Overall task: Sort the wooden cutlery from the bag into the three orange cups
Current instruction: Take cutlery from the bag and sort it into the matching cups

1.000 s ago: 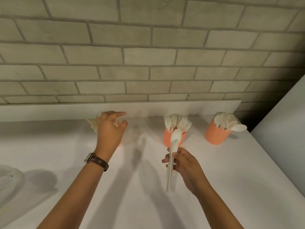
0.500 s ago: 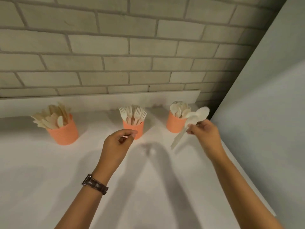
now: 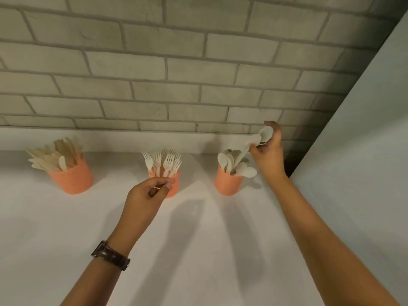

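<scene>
Standing on the worktop (image 3: pixel 198 239), three orange cups — left cup (image 3: pixel 72 180) holds knives (image 3: pixel 55 157), middle cup (image 3: pixel 174 187) forks (image 3: pixel 163 161), right cup (image 3: pixel 227 184) spoons (image 3: pixel 231 162). The right hand (image 3: pixel 268 153) pinches a spoon (image 3: pixel 263 134), handle slanting down among those; the left hand (image 3: pixel 143 195), curled and empty, hovers before the middle cup.

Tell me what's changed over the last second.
The right hand carried the spoon rightward from before the fork cup and now lowers it handle-first into the spoon cup. The left hand left the knife cup and hovers, fingers curled, before the fork cup. The cups stayed put.
</scene>
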A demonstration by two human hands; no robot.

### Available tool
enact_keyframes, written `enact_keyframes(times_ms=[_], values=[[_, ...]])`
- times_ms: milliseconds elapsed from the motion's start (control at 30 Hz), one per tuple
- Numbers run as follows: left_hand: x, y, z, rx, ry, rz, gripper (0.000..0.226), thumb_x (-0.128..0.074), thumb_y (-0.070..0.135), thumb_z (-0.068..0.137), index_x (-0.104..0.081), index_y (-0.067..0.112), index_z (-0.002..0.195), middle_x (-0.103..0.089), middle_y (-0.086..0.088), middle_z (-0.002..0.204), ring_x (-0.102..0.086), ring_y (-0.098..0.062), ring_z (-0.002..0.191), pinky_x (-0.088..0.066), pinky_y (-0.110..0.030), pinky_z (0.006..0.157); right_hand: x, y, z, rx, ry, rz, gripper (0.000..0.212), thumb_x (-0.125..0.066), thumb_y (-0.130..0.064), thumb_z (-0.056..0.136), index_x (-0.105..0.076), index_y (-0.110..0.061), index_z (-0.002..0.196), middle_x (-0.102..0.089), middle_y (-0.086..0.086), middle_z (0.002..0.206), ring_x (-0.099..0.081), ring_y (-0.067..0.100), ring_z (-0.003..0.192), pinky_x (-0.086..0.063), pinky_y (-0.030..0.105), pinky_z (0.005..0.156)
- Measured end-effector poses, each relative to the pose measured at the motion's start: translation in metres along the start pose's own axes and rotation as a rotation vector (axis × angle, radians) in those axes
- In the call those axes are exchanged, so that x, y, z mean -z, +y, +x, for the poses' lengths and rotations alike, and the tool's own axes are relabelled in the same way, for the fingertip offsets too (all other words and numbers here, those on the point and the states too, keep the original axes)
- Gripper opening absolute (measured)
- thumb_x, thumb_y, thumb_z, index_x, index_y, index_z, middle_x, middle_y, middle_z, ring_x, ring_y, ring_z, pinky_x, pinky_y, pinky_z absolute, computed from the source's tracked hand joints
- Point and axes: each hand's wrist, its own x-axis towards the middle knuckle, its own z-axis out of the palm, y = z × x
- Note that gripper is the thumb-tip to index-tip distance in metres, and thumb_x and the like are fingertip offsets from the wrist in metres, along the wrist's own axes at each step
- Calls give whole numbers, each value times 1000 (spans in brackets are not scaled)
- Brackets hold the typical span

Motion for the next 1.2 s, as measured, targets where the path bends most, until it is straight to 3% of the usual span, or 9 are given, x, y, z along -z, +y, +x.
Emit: enact_keyframes(times_ms=[100, 233, 367, 433, 600, 767, 900, 1067, 1200], values=[[0, -1, 0, 5, 4, 47, 18, -63, 21, 86, -68, 38, 85, -62, -30, 86, -54, -39, 75, -38, -24, 63, -20, 22, -3, 10, -92, -148, 52, -61, -10, 87, -38, -17, 133, -60, 3, 86, -61, 21, 75, -52, 33, 70], [0, 0, -2, 7, 18, 63, 17, -62, 20, 86, -68, 36, 85, -65, -26, 87, -57, -36, 76, -38, -22, 62, -32, 47, -5, 176, -161, -578, 35, -60, -21, 88, -59, -14, 122, -61, 11, 122, -51, 33, 113, -41, 42, 91], [2, -5, -6, 11, 21, 72, 18, -62, 20, 86, -68, 37, 84, -66, -24, 85, -56, -36, 75, -36, -24, 61, -33, 43, -4, 186, -306, -944, 39, -50, -37, 92, -56, -23, 129, -27, 9, 154, -16, 35, 142, -9, 58, 112], [5, -7, -8, 11, 24, 73, 17, -62, 19, 86, -70, 35, 86, -67, -22, 84, -56, -40, 76, -36, -24, 61, -34, 39, -3, 168, -410, -1047, 51, -48, -48, 91, -43, -29, 138, -9, 6, 160, 2, 33, 146, 9, 63, 110], [24, -7, -14, 3, 29, 69, 21, -60, 17, 87, -69, 35, 83, -67, -22, 87, -58, -43, 82, -40, -29, 67, -29, 19, -6, 30, -479, -882, 77, -60, -39, 86, -17, -27, 149, -1, 3, 161, 4, 27, 147, 4, 67, 111], [67, -9, -19, 17, 89, 65, 21, -60, 16, 87, -70, 33, 83, -70, -9, 86, -60, -36, 85, -42, -25, 67, -33, -32, -45, 195, -304, -526, 56, -63, -16, 82, -47, -24, 135, -31, 3, 152, -25, 28, 140, -17, 50, 115], [120, -20, -27, 20, 119, 88, 26, -61, 19, 87, -71, 42, 80, -65, -27, 91, -54, -31, 73, -39, -29, 66, -65, -83, -102, 393, -348, -261, 36, -61, -17, 77, -65, -18, 113, -60, 1, 124, -52, 29, 115, -38, 39, 96], [204, -51, -40, 63, 155, 109, 26, -62, 20, 87, -70, 44, 83, -67, -22, 89, -53, -36, 72, -42, -32, 69, -139, -132, -174, 364, -472, -83, 30, -53, -33, 82, -66, -26, 107, -57, -21, 109, -53, 14, 109, -44, 43, 94], [283, -90, -48, 134, 175, 124, 19, -63, 21, 86, -72, 37, 83, -71, -5, 85, -57, -40, 83, -46, -31, 71, -215, -166, -223, 289, -564, -27, 28, -55, -30, 82, -63, -34, 108, -55, -34, 106, -46, -5, 108, -42, 34, 94]])
